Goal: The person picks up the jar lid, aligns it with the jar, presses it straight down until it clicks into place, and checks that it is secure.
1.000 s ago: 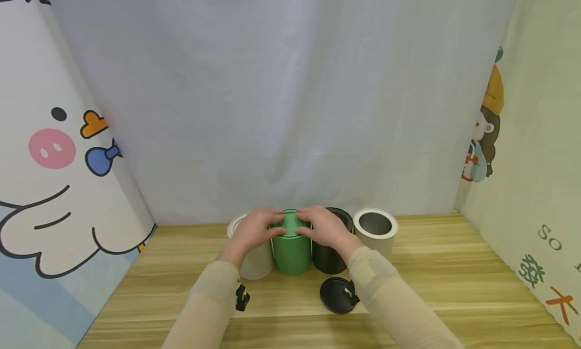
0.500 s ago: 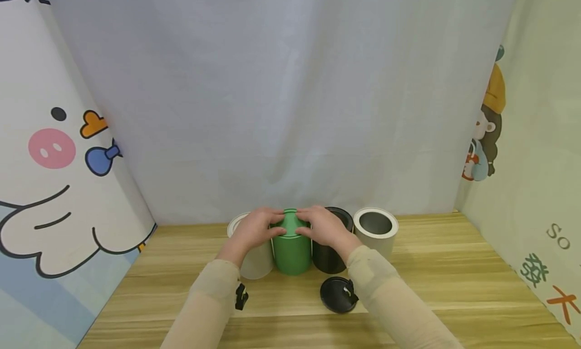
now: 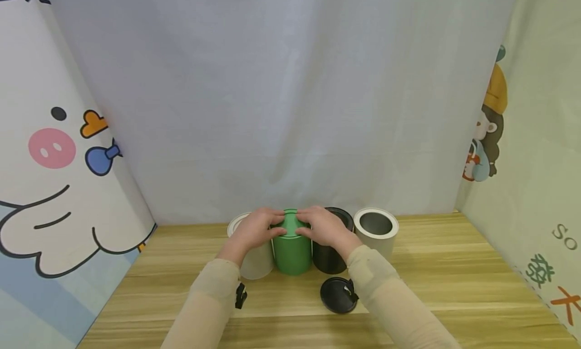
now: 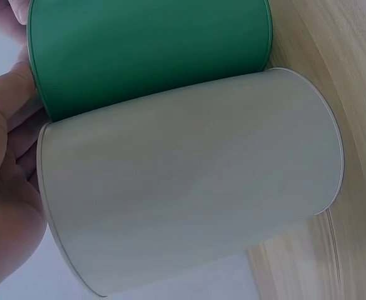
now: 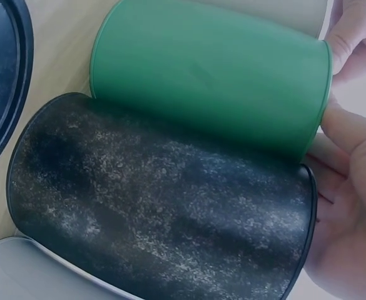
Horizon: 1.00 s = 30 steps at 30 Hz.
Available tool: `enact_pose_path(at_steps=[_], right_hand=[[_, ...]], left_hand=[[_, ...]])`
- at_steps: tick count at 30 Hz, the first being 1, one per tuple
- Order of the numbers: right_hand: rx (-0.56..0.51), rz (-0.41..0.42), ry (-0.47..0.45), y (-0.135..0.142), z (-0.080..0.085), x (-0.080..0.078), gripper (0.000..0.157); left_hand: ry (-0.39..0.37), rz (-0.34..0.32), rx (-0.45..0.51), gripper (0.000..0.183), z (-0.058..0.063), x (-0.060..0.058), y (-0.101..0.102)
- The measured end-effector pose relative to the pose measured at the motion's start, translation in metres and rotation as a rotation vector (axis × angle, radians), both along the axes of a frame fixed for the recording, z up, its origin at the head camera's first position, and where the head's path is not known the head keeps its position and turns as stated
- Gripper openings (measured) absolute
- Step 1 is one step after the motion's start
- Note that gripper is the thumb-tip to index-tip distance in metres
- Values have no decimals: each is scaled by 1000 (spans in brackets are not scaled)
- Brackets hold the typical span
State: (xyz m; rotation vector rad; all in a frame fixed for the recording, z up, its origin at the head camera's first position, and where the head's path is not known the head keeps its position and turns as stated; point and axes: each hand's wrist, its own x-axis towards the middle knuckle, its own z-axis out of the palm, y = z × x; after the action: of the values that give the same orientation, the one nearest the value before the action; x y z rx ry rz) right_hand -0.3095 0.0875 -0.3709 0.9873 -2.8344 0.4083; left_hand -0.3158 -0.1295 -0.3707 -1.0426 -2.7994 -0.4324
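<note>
A green canister (image 3: 292,255) stands upright in a row of cans, its green top (image 3: 291,222) in place. From the left my left hand (image 3: 256,229) reaches over that top, fingers and thumb fairly straight and resting on it near the rim. Mirroring it, my right hand (image 3: 326,227) rests on the right side of the same top. Under my left palm is an off-white canister (image 4: 189,181), its top partly covered by the hand. Beneath my right hand stands a black mottled canister (image 5: 157,194), touching the green one.
At the row's right end is a white canister (image 3: 386,244) with a dark opening on top. A round black lid (image 3: 337,295) lies flat on the wooden table (image 3: 454,288) in front of the black canister. A pale cloth (image 3: 272,112) hangs just behind the cans.
</note>
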Motion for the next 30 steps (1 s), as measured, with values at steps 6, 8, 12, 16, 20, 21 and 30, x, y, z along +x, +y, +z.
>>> enact_pose_path(at_steps=[6, 8, 12, 16, 20, 21, 30], right_hand=[[12, 14, -7, 1, 3, -1, 45], [14, 14, -14, 2, 4, -1, 46], [19, 6, -12, 0, 5, -2, 45], [23, -24, -13, -3, 4, -4, 45], [18, -34, -13, -4, 3, -5, 44], [17, -34, -14, -4, 3, -5, 43], [3, -37, -19, -6, 4, -4, 41]], left_hand=[[-12, -25, -3, 40, 1, -2, -2], [-24, -26, -5, 40, 3, -2, -3], [-35, -23, -14, 41, 4, -2, -3], [-38, -11, -17, 43, 4, -2, -2], [-40, 4, -14, 44, 5, -3, -2], [-39, 6, -14, 45, 4, -3, -1], [-25, 16, -2, 41, 5, -4, 1]])
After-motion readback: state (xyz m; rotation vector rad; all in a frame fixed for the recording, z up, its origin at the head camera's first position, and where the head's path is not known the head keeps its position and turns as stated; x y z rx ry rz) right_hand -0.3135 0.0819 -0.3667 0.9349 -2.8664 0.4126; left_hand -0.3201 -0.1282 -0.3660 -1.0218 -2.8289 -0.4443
